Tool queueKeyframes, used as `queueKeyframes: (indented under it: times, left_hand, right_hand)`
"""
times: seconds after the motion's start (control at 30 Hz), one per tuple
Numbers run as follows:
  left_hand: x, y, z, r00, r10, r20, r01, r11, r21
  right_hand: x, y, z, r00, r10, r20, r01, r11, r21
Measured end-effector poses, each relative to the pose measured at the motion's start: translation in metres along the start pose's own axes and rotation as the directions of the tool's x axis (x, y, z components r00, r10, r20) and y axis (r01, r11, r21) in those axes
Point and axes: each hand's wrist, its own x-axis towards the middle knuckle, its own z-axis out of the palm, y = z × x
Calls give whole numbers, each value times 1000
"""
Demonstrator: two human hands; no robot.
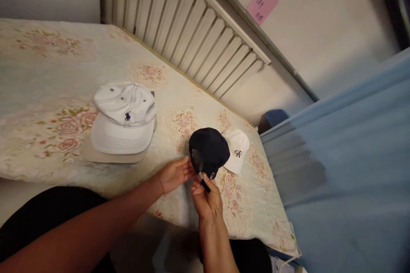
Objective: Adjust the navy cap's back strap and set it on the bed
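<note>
A dark navy or black baseball cap [209,147] is held up over the table, its back strap and small metal buckle turned toward me. My right hand [206,198] grips it from below by the strap. At the cap's left edge is my left hand [176,174], palm partly showing, with its fingertips on the rim and partly hidden. Behind the dark cap, a white cap [238,149] with black letters lies on the table. Off to the left rests another white cap [124,113] with a small navy emblem, on top of a beige brim [112,157].
A flowered cloth [166,115] covers the table. Along its far side stands a ribbed radiator [192,30], with a pink note [262,4] on the wall above. A blue curtain [336,170] hangs at the right, beside a dark blue object [273,118].
</note>
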Motion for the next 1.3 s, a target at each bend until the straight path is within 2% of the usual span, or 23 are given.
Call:
queueKeyframes:
  times: [0.2, 0.3, 0.43, 0.6, 0.77, 0.87, 1.13, 1.3]
  left_hand:
    - [22, 21, 2, 993, 111, -36, -115, 984, -133]
    - [22, 28, 5, 987, 149, -58, -156, 978, -139]
    - [16, 30, 7, 988, 143, -55, -148, 983, -112]
    - [7, 28, 11, 983, 185, 2, -184, 979, -85]
    - [-8, 28, 16, 960, 196, 198, -187, 980, -62]
    - [-12, 28, 17, 946, 186, 266, -181, 983, -42]
    - [-13, 29, 17, 959, 195, 204, -187, 981, -58]
    - [-13, 27, 16, 953, 163, 254, -166, 986, -10]
  right_hand:
    - [0, 2, -3, 1000, 11, 16, -12, 1000, 18]
    - [0, 3, -2, 1000, 11, 19, -11, 1000, 6]
    - [0, 2, 0, 1000, -18, 3, 18, 1000, -15]
    - [-3, -10, 2, 996, -83, 26, 84, 996, -30]
    - [-13, -22, 13, 988, -130, 83, 132, 991, -15]
    - [-16, -24, 20, 989, -110, 102, 109, 994, 15]
    - [-15, -24, 21, 991, -80, 107, 74, 995, 63]
    - [-16, -26, 21, 990, -85, 113, 79, 995, 60]
